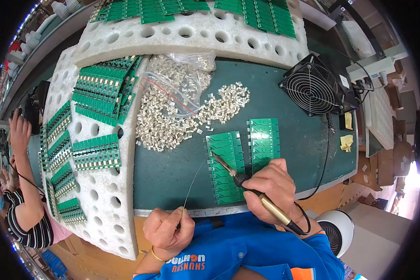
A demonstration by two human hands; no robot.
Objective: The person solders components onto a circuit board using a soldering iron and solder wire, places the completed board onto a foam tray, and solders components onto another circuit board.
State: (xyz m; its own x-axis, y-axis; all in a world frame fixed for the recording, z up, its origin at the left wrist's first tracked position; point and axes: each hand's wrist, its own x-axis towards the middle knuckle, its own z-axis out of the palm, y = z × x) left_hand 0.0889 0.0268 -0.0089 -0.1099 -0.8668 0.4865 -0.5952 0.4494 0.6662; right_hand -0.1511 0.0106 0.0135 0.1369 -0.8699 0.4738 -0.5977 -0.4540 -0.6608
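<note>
My right hand [271,190] is closed round a soldering iron [274,208], whose tip points up and left over a green circuit board panel [226,175]. A second green panel [263,140] lies just right of the first. Near the table's front edge, my left hand [169,227] pinches a thin solder wire [190,187] that rises and bends toward the first panel. The wire's upper end is near the panel's left edge; whether it touches the board is too small to tell.
White connectors [163,121] are heaped behind, partly in a plastic bag [182,77]. White foam [93,196] with several finished-looking boards [96,151] stands left, more foam [172,42] at the back. A black fan [310,88] is at the right. A co-worker's arm [25,172] shows far left.
</note>
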